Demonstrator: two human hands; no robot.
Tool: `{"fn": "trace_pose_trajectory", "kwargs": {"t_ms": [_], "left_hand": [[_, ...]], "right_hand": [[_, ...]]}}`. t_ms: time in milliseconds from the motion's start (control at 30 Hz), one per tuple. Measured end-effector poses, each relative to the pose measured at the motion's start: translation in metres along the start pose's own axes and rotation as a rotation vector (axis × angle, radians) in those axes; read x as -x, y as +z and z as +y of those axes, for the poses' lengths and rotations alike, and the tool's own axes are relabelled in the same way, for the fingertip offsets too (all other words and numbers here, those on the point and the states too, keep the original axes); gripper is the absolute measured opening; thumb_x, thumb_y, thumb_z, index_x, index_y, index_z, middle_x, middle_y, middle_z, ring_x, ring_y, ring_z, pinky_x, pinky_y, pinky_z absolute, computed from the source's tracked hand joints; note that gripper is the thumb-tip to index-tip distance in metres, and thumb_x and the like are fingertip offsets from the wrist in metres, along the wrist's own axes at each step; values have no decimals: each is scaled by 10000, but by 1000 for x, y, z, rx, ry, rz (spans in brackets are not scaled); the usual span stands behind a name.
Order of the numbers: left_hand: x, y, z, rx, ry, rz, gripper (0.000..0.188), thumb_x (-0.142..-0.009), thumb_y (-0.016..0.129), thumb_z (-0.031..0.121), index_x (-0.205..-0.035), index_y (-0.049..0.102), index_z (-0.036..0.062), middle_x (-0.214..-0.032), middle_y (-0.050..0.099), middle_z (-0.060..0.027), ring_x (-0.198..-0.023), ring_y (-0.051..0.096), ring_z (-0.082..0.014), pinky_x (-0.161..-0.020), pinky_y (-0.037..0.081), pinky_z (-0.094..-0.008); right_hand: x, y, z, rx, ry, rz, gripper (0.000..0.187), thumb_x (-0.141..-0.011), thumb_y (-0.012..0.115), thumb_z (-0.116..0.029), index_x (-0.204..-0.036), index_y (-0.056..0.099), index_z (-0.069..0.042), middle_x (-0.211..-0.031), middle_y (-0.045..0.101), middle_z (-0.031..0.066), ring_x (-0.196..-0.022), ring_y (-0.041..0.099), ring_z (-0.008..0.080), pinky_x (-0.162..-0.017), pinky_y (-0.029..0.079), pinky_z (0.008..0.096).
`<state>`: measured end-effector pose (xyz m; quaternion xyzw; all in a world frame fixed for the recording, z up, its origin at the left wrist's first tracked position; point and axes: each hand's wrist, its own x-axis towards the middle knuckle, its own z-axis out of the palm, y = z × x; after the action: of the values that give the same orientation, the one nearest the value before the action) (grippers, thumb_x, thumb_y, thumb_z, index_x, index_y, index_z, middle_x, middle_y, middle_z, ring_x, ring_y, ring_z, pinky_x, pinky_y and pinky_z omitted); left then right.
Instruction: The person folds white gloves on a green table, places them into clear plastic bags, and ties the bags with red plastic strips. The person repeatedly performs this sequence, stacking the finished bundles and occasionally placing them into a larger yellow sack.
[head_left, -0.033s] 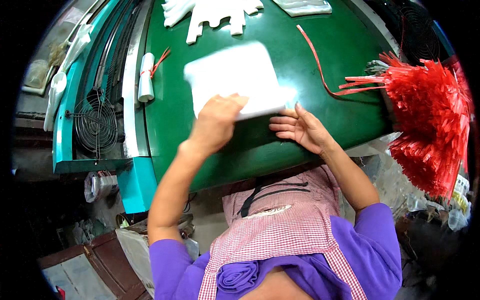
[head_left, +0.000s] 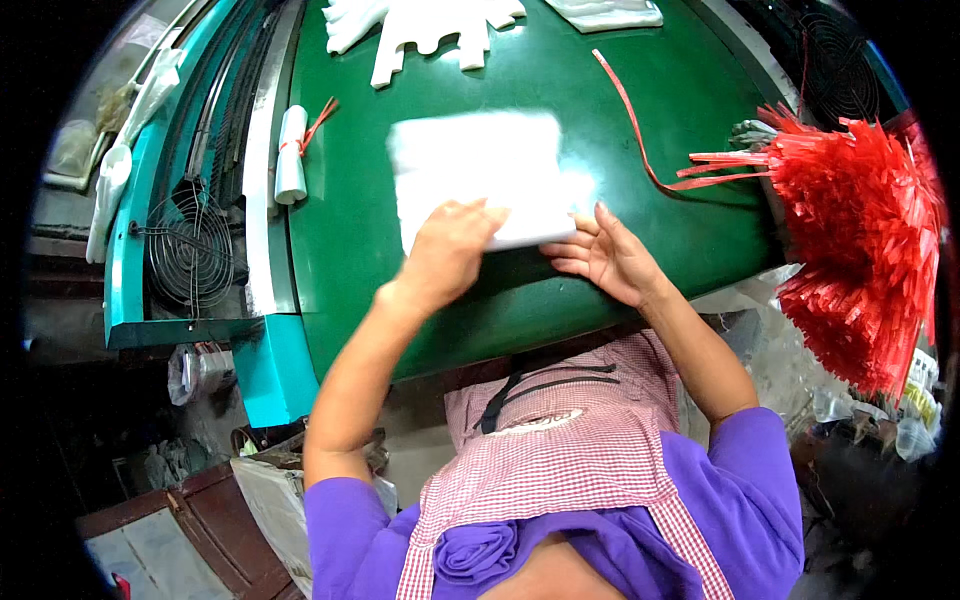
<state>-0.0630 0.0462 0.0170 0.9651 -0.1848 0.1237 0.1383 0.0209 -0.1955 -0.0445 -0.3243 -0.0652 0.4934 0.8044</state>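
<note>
A white rectangular stack of thin plastic sheets or bags (head_left: pixel 475 170) is above the green table, its outline a little blurred by motion. My left hand (head_left: pixel 452 250) is closed over its near edge, left of the middle, the thumb hidden beneath. At the stack's near right corner, my right hand (head_left: pixel 605 255) is open with fingers stretched out and thumb raised. Its fingertips meet or pass just under the corner; which of these I cannot tell. Toward the left table edge lies a white roll (head_left: pixel 291 155) tied with a red strip.
White cut plastic bags (head_left: pixel 430 35) and another white stack (head_left: pixel 605 12) lie at the table's far side. One loose red strip (head_left: pixel 632 115) curves across the green tabletop (head_left: pixel 690 110). A thick bunch of red strips (head_left: pixel 855 240) hangs at the right; a teal machine frame (head_left: pixel 275 370) borders the left.
The white stack has turned clockwise and shifted slightly right, its far edge coming nearer. My left hand has moved a little right with it. My right hand has barely moved.
</note>
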Motion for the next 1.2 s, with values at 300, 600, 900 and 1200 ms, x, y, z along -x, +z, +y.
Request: {"fn": "trace_pose_trajectory", "kwargs": {"t_ms": [300,600,900,1200], "left_hand": [[32,39,4,440,72,-135,474,-647,539,-113,-1091,522,52,-1276,552,-132,-1228,485,-318,-1016,394,-431],[46,28,23,-103,-29,21,459,-727,616,33,-1181,556,68,-1268,570,-99,-1217,509,-287,-1047,344,-435],[46,31,18,-108,-63,-32,351,-725,575,8,-1072,602,54,-1109,629,-92,-1036,604,-266,-843,487,-359],[56,10,12,270,11,-340,406,-704,613,-30,-1093,575,80,-1425,433,-52,-1344,339,-356,-1083,306,-512]], "right_hand": [[-37,19,-15,507,-392,387,612,-813,683,-138,-1326,390,21,-1250,530,167,-1108,557,301,-942,456,378],[7,24,36,2043,-598,-111,548,-721,702,-148,-1217,518,-6,-1334,478,180,-1269,429,324,-1053,348,428],[43,53,31,1664,-655,-22,456,-806,661,-122,-1215,520,26,-1319,481,213,-1247,454,340,-1033,374,409],[7,9,23,-146,-120,88,412,-953,516,-194,-1291,413,20,-1249,543,168,-1076,584,229,-907,507,389]]}}
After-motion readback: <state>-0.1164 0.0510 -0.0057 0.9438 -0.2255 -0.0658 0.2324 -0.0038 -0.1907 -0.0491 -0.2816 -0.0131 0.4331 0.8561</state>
